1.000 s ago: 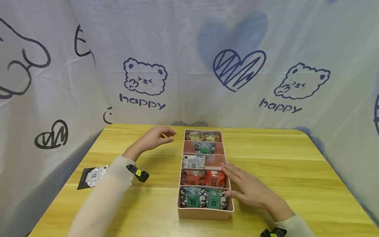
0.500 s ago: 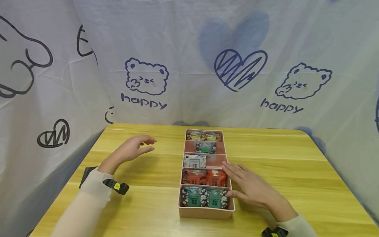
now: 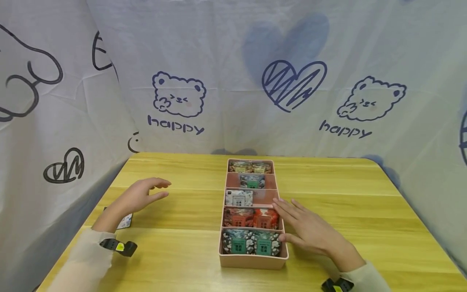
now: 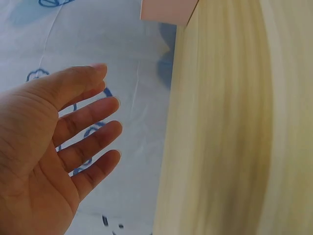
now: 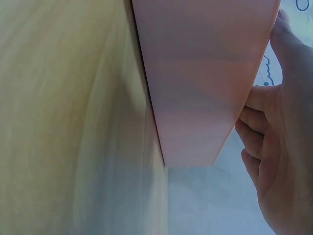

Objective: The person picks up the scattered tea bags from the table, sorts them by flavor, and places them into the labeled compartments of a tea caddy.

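Note:
My left hand (image 3: 140, 196) hovers over the left part of the table, holding nothing, its fingers relaxed and parted from the thumb in the left wrist view. Partly hidden under that forearm lies a packet (image 3: 125, 221) with a pale patterned face. My right hand (image 3: 313, 231) rests its fingertips on the right rim of a long pink box (image 3: 251, 262). Inside the box's compartments are several sachets: yellow-labelled ones (image 3: 240, 167) at the far end, a green-labelled one (image 3: 252, 182), a white one (image 3: 238, 198), red ones (image 3: 265, 219) and dark green-labelled ones (image 3: 238, 242) nearest me.
The box stands lengthwise on a yellow wood-grain table (image 3: 357, 202). A pale printed cloth (image 3: 233, 73) hangs behind the table and along its sides. The white sachet's and the lone green-labelled sachet's compartments show bare pink floor beside them.
My left hand has moved left and towards me, away from the box, and its forearm now covers much of the packet. The right hand has stayed on the box's rim.

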